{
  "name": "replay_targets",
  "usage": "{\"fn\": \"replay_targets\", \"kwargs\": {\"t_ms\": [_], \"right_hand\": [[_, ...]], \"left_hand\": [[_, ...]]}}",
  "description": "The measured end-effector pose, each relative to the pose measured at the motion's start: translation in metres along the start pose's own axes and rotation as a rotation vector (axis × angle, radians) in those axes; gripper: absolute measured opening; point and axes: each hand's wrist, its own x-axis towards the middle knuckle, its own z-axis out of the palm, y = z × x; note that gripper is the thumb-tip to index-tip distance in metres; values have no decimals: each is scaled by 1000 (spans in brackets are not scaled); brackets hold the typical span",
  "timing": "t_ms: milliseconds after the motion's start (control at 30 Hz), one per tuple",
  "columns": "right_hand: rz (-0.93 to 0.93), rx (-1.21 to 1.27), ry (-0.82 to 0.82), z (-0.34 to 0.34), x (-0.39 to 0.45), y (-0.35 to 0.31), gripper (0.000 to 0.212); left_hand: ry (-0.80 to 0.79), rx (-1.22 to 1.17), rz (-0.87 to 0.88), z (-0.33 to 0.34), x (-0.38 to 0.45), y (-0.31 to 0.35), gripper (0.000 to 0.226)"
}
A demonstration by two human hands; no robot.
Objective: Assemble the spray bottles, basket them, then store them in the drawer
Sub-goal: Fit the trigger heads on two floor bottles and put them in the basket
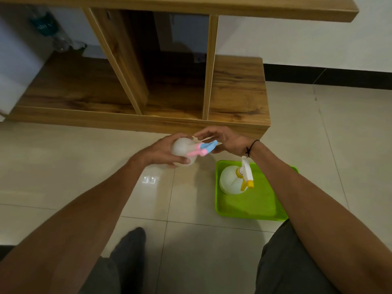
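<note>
Over pale floor tiles [148,198] our left hand [163,152] cups the bottle [182,148]; our right hand [224,141] pinches its sprayer [203,148], tray [265,206] nearer the right.

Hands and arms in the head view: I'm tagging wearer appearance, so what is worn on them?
Both forearms are bare, with no sleeves, gloves or rings to be seen. The right hand has a thin black cord tied round its wrist, knotted with short loose ends. The left hand and its wrist carry nothing.
</note>
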Motion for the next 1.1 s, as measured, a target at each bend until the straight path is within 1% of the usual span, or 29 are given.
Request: {"fn": "replay_targets", "kwargs": {"t_ms": [100,167,267,400,533,633,667,733,800,867,933,1000,1033,1100], "right_hand": [[-24,93,45,-2,-3,-9,65],[-18,193,75,-7,-8,-12,61],[-11,251,137,-15,-18,-8,52],[16,339,234,-28,-38,-9,55],[-29,332,328,-40,-65,-16,46],[-26,315,389,-50,-88,-13,49],[-19,292,400,-54,-97,-11,50],[0,214,425,-61,-115,-3,49],[26,127,447,-67,-132,3,50],[58,65,476,-72,-146,7,59],[80,40,486,-76,-159,10,67],[101,26,478,-79,-170,14,71],[109,18,467,-80,-176,16,71],[122,8,433,-79,-184,22,63]], "left_hand": [[47,-113,-30,11,3,22,80],[89,-144,-36,17,8,37,81],[94,-155,-29,24,18,53,80],[106,-199,17,39,28,75,78],[51,-295,75,54,39,92,76],[-29,-378,87,67,48,104,76],[-48,-359,92,71,51,108,76],[-66,-214,123,79,56,117,70],[-86,-74,167,84,60,128,56],[-109,-36,200,90,65,138,42],[-130,-30,228,97,70,145,39],[-164,-13,250,104,73,149,37],[-188,-2,255,107,75,150,34],[-233,44,272,114,80,151,28]]}}
